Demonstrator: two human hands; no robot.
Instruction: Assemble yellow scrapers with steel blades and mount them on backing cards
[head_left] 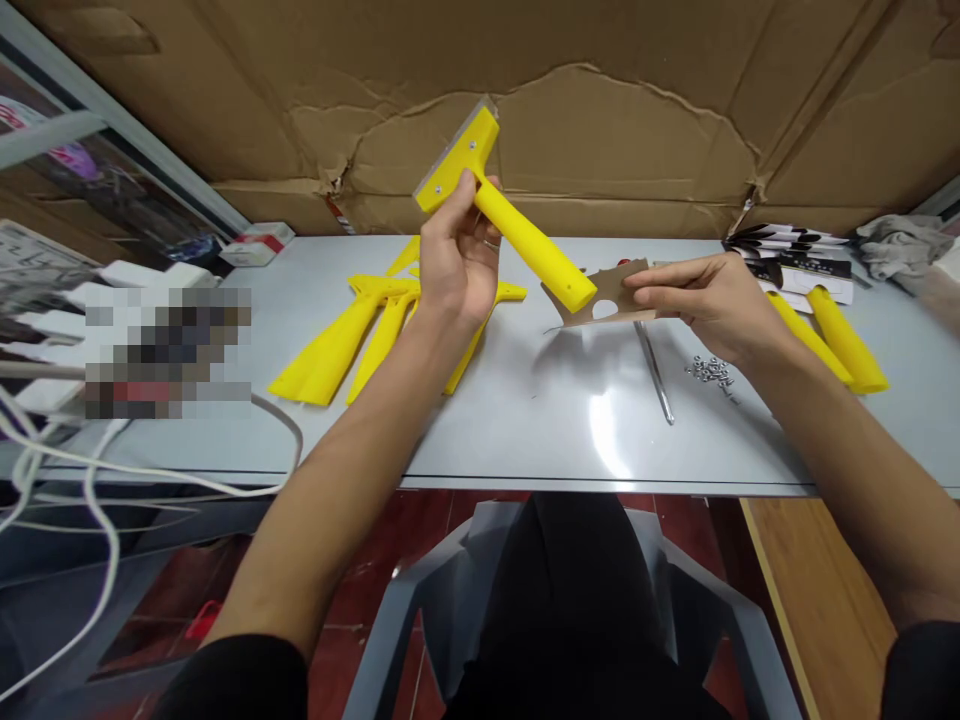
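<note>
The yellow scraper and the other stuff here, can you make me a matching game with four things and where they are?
Things:
1. Yellow scraper
2. Brown card
3. Small metal parts
4. Grey cloth

Places:
A. Crumpled at the far right
B. Held up in the left hand
C. Loose in a little cluster on the table
D. Pinched in the right hand

Right pairs: 1-B, 2-D, 3-C, 4-A

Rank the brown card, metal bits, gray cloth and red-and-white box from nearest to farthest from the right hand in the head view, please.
1. Brown card: held in the right hand.
2. Metal bits: on the table, just below the hand in view.
3. Gray cloth: back right.
4. Red-and-white box: back left, past the left hand.
</note>
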